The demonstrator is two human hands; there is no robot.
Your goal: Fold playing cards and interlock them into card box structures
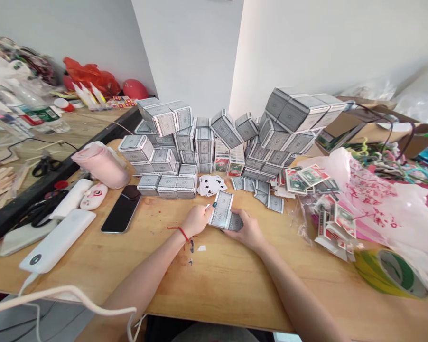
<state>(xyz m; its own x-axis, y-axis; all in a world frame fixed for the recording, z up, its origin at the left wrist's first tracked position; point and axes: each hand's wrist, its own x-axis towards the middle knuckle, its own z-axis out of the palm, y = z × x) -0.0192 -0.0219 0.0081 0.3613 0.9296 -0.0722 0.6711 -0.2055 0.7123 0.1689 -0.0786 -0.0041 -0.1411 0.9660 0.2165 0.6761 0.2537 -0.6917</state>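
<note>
My left hand [197,220], with a red string around its wrist, is closed on grey-backed playing cards [221,209], its thumb on their left edge. From the other side, my right hand [247,230] grips a lower part of the cards [236,222], partly hidden by its fingers. The held cards are tilted just above the table. Beyond them lie several face-up playing cards [211,184]. Grey-patterned blocks of cards are stacked at the left [176,185] and right [295,114]. More face-down cards [258,191] lie in a curved row.
At the left are a black phone [121,209], a white power bank [59,240] with a cable, and a rolled pink cloth [102,164]. On the right lie opened card boxes [343,221], pink-printed plastic [374,194] and a yellow-green tape roll [390,273]. A wall stands behind.
</note>
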